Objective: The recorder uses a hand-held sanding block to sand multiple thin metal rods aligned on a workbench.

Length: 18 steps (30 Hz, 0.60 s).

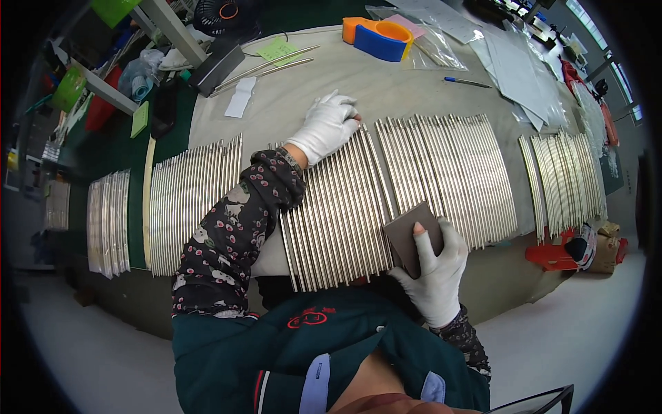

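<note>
A row of thin, shiny metal rods (pixel 338 214) lies side by side on the table in front of me. My left hand (pixel 325 127), in a white glove with some fingertips bare, rests over the far ends of this row, its fingers spread loosely. At the row's near right corner my right hand (pixel 438 265), gloved the same way, grips a flat dark grey-brown sanding pad (pixel 412 238). The pad lies across the right edge of the row and the gap beside a second row of rods (pixel 452 172). My right thumb presses on its top, while the other fingers are partly hidden.
More rods (pixel 196 203) lie left, beside a plastic-wrapped bundle (pixel 108 224); another row (pixel 565 183) lies far right. At the back are an orange-and-blue tape dispenser (pixel 378 39), a pen (pixel 467 82), loose rods (pixel 265 69), a paper slip (pixel 240 96) and plastic sheets (pixel 514 69).
</note>
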Each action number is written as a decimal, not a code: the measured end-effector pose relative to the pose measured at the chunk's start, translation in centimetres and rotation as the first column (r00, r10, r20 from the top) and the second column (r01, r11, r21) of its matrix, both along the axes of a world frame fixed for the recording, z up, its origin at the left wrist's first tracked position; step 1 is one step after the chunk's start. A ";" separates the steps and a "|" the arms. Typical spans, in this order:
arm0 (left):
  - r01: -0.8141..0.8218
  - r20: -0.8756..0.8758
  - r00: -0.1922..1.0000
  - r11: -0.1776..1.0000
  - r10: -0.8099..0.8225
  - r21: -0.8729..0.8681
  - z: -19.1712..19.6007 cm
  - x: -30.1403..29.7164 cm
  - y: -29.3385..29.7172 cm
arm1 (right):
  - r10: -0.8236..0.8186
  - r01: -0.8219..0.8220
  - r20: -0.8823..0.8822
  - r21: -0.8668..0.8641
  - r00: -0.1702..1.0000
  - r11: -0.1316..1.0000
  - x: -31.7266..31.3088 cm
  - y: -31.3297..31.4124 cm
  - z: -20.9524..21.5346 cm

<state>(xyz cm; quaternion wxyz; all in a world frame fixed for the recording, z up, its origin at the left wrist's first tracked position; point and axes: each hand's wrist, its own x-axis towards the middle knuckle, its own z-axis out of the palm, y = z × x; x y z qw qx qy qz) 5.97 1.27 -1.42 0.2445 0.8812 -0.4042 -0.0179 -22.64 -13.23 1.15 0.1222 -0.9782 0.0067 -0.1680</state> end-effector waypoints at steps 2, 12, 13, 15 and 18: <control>0.004 -0.151 0.988 0.983 -0.032 -0.181 0.2 -0.1 0.2 | -0.003 0.003 0.014 0.009 1.000 1.000 -0.1 0.0 -0.2; -0.364 -0.725 0.677 0.798 -0.127 -0.480 4.4 -2.7 0.1 | -0.013 0.014 0.133 -0.011 0.991 1.000 -0.5 -0.1 -1.9; -0.391 -0.750 0.647 0.783 -0.139 -0.483 4.9 -2.9 0.1 | -0.014 0.015 0.139 -0.008 0.990 1.000 -0.5 -0.1 -2.0; -0.412 -0.772 0.616 0.770 -0.158 -0.487 5.5 -3.0 -0.1 | -0.017 0.012 0.160 0.028 0.987 1.000 -0.5 -0.2 -2.1; -0.444 -0.817 0.540 0.757 -0.201 -0.479 5.9 -2.9 0.1 | -0.008 0.006 0.155 0.011 0.988 1.000 -0.5 -0.3 -2.1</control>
